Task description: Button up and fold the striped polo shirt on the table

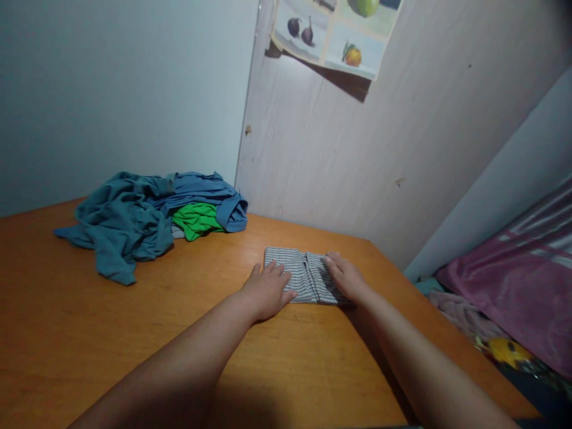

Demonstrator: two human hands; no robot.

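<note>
A grey-and-white striped cloth (295,268), folded into a flat rectangle, lies on the wooden table (286,357). A dark-edged crease or overlap runs down its middle. My left hand (267,292) rests palm down on its left part with the fingers spread. Along its right edge lies my right hand (346,277), fingers stretched out and close together, touching the fabric. Part of that edge is hidden under the right hand and wrist.
At the table's back left is a heap of crumpled clothes: a teal garment (129,220), a blue one (201,187) and a bright green one (196,220). Walls stand behind. A fruit picture (330,36) hangs there. Pink fabric (504,286) lies beyond the right edge.
</note>
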